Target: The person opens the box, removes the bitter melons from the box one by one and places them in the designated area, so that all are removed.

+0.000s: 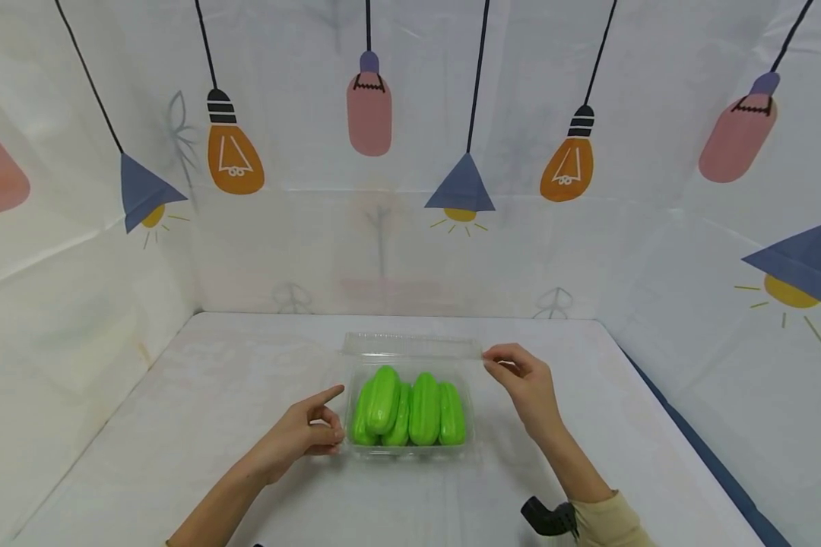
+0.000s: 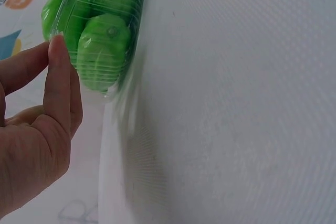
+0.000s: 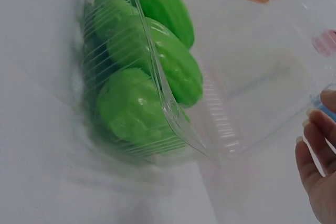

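Note:
A clear hinged plastic container (image 1: 410,450) stands on the table with its lid (image 1: 413,346) raised at the back. Several glossy, bright green cucumber-shaped pieces (image 1: 425,410) lie side by side inside, one resting on top of others. At the container's left side, my left hand (image 1: 301,434) holds the rim by the thumb, index finger stretched out along it. In the left wrist view the thumb tip (image 2: 58,43) presses the clear rim. My right hand (image 1: 522,380) pinches the lid's right edge between thumb and fingertips. Its fingers (image 3: 317,142) show at the lid's edge in the right wrist view.
A white-covered table (image 1: 246,365) carries the container. White curtains (image 1: 301,251) printed with hanging lamps enclose it at the back and sides. A black curved device (image 1: 547,518) sits at the right wrist by the beige sleeve (image 1: 609,520).

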Demonstrator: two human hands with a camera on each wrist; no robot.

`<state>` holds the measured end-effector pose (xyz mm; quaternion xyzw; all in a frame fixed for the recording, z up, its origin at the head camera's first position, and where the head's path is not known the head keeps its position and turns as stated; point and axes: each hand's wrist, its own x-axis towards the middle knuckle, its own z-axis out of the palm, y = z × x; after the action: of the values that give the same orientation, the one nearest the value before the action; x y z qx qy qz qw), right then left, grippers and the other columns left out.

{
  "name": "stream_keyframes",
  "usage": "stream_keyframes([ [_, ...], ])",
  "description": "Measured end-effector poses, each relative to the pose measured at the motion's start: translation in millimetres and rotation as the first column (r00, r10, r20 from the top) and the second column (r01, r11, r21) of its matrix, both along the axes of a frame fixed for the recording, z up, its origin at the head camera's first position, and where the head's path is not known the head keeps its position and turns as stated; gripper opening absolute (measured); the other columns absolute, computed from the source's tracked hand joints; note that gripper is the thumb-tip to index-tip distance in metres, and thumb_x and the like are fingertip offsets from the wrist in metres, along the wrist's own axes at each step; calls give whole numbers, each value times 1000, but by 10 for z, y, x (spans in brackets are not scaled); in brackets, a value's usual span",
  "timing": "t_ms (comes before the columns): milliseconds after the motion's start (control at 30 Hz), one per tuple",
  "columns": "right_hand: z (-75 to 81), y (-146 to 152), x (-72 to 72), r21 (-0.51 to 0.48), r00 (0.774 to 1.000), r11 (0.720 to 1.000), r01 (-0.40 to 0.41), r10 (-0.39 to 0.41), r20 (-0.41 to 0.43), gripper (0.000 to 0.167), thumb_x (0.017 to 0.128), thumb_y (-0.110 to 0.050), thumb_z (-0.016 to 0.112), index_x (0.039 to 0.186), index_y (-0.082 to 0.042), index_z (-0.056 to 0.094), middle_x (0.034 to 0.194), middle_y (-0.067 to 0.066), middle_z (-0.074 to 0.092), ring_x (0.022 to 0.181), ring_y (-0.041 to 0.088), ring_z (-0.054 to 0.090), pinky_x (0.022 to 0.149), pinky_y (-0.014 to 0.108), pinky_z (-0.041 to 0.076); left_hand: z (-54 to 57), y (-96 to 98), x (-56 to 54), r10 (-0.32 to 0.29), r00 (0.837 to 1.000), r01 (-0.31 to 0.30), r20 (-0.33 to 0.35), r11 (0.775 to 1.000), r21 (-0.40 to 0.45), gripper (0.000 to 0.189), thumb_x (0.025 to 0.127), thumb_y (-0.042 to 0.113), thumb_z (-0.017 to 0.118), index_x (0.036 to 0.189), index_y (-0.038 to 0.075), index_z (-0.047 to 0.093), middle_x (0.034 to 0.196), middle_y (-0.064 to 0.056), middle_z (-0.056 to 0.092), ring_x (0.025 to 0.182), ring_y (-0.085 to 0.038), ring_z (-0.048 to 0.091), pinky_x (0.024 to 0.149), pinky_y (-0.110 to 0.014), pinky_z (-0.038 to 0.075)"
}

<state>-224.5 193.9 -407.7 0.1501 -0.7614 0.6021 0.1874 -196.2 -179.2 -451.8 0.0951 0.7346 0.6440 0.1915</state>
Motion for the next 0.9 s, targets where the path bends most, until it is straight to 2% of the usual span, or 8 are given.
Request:
stream_keyframes([
  [233, 2, -42, -82, -24, 998, 998, 57, -56, 35, 13, 89, -5, 72, 101, -3, 73, 97, 5, 70, 93, 7, 64, 86, 18, 54, -4, 10, 12, -1, 1000, 1, 0, 1000, -3, 83, 91, 9, 69, 159, 9, 20, 97, -8, 56, 79, -18, 65, 75, -31, 61],
  [500, -13, -52, -189, -21, 999, 999, 50, -50, 21, 15, 89, -4, 71, 102, 3, 71, 103, 21, 68, 94, 8, 65, 86, 17, 54, -4, 17, 22, 16, 1000, -16, -2, 1000, -5, 83, 90, 8, 69, 159, 9, 21, 97, -9, 56, 81, -20, 66, 76, -32, 61],
  [633, 66, -98, -146, -29, 998, 998, 47, -46, 48, 18, 89, 2, 68, 106, 10, 68, 103, 23, 68, 94, 11, 66, 85, 16, 54, -10, 15, 26, 20, 1000, -20, -3, 1000, -3, 83, 90, 8, 69, 158, 9, 22, 97, -9, 56, 82, -21, 66, 76, -32, 61],
  [733, 38, -108, -181, -43, 996, 997, 57, -54, 64, 20, 89, 3, 68, 108, 10, 68, 103, 23, 69, 94, 12, 66, 84, 16, 54, -19, 11, 23, 20, 1000, -20, -4, 1000, -1, 83, 90, 9, 70, 158, 10, 22, 97, -9, 56, 83, -21, 66, 76, -32, 61],
  [767, -7, -98, -218, -44, 996, 997, 63, -60, 59, 20, 89, 2, 68, 108, 8, 68, 102, 21, 69, 94, 12, 66, 84, 15, 54, -22, 11, 21, 20, 1000, -20, -4, 1000, 0, 84, 90, 9, 70, 158, 10, 22, 98, -9, 56, 83, -21, 66, 76, -32, 61],
  [800, -53, -88, -259, -49, 996, 996, 68, -65, 55, 20, 89, 2, 68, 108, 8, 69, 104, 25, 68, 94, 11, 65, 84, 15, 54, -25, 11, 19, 20, 1000, -20, -4, 1000, 0, 84, 90, 10, 70, 158, 10, 22, 98, -9, 56, 83, -21, 66, 76, -32, 61],
  [900, -138, -82, -327, -67, 996, 995, 70, -67, 52, 19, 89, -1, 70, 107, 5, 70, 103, 22, 69, 95, 8, 66, 83, 16, 54, -30, 14, 18, 20, 1000, -20, -4, 1000, 1, 84, 90, 10, 71, 158, 10, 22, 98, -9, 56, 84, -21, 66, 77, -33, 61],
])
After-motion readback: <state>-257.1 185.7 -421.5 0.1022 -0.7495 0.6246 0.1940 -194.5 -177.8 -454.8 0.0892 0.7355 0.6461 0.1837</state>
